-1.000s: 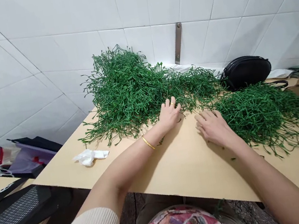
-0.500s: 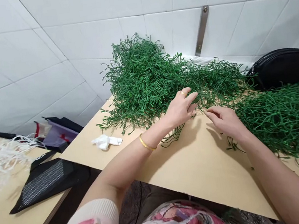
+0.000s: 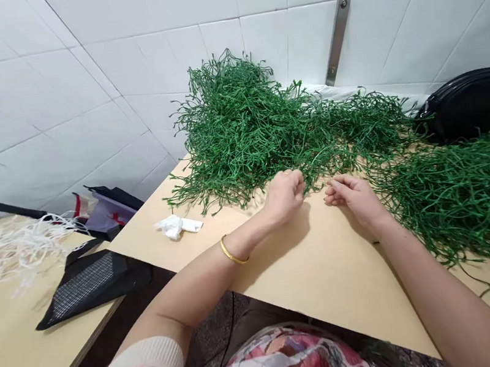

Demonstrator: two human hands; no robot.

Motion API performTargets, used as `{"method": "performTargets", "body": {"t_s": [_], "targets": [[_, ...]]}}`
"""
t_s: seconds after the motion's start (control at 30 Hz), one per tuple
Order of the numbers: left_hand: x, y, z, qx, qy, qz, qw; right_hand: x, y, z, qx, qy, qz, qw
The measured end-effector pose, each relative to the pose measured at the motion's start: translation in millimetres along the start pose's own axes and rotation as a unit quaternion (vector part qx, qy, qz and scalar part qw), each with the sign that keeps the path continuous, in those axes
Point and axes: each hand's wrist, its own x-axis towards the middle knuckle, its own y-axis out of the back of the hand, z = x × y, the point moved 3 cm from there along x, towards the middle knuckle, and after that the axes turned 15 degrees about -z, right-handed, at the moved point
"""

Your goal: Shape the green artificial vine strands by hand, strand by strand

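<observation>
A tall heap of green artificial stems (image 3: 240,122) stands against the wall, and a second green pile (image 3: 475,196) lies at the right of the pale wooden table (image 3: 325,276). My left hand (image 3: 284,194), with a gold bracelet on its wrist, has its fingers curled together at the front edge of the heap; what they hold, if anything, is hidden. Just to the right, my right hand (image 3: 352,196) has thumb and fingertips pinched together over the table. Anything between those fingertips is too small to make out. The hands are a short gap apart.
A crumpled white tissue (image 3: 178,226) lies on the table's left part. Further left, a second table (image 3: 10,345) bears white stems (image 3: 17,244) and a black mesh piece (image 3: 88,283). A black bag (image 3: 478,103) sits at the back right, near a metal bracket (image 3: 338,41).
My left hand has closed its spread fingers and moved left and nearer to me. My right hand has shifted slightly left. The small sprigs beneath my forearms no longer show. The view has shifted slightly.
</observation>
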Motion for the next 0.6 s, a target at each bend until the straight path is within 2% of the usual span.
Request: {"method": "performTargets", "body": {"t_s": [0.07,0.17,0.27,0.37,0.43,0.5,0.53,0.6], "targets": [[7,9.0,4,-0.024,-0.007,0.036,0.999,1,6,2,0.042,-0.005,0.005,0.999],[19,13.9,11,0.037,-0.024,0.064,0.997,3,10,5,0.061,-0.002,0.006,0.998],[31,2.8,13,0.124,-0.001,0.021,0.992,3,9,6,0.032,0.013,0.0,0.999],[40,-11.1,10,0.14,0.03,-0.021,0.989,3,6,6,-0.008,0.027,-0.011,1.0],[47,-10.7,5,0.087,0.039,-0.005,0.995,2,6,7,-0.022,0.031,-0.017,0.999],[55,0.2,-4,-0.041,0.056,0.027,0.997,2,6,8,-0.024,0.032,-0.023,0.999],[60,8.7,-9,-0.129,0.068,0.042,0.988,2,6,8,-0.022,0.031,-0.024,0.999],[69,28.9,-19,-0.309,0.091,0.072,0.944,2,7,8,-0.016,0.028,-0.024,0.999]]}}
